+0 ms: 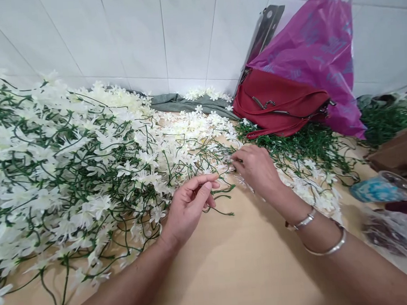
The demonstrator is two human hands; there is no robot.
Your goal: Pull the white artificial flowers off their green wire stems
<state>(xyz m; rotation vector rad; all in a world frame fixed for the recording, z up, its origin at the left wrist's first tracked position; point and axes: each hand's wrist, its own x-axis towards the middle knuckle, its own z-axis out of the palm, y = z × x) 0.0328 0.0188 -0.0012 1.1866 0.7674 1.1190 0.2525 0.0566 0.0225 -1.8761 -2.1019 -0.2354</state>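
My left hand (193, 202) is over the table with its thumb and fingertips brought together. Thin green plastic stems (225, 213) stick out from behind its fingers, and they look pinched there. My right hand (256, 169) reaches into loose white petals and stems, its fingers closed at the tips. What it pinches, if anything, is too small to make out. Left of my hands spreads a large heap of white artificial flowers (84, 162) on green stems. Loose white blossoms (201, 124) lie just beyond my hands.
A red handbag (277, 99) leans against a purple plastic bag (322, 44) by the tiled wall. Green artificial foliage (298, 147) lies below it. To the right are a clear cup with blue inside (382, 189), a brown cardboard box (400, 148) and a clear plastic bag (396, 236).
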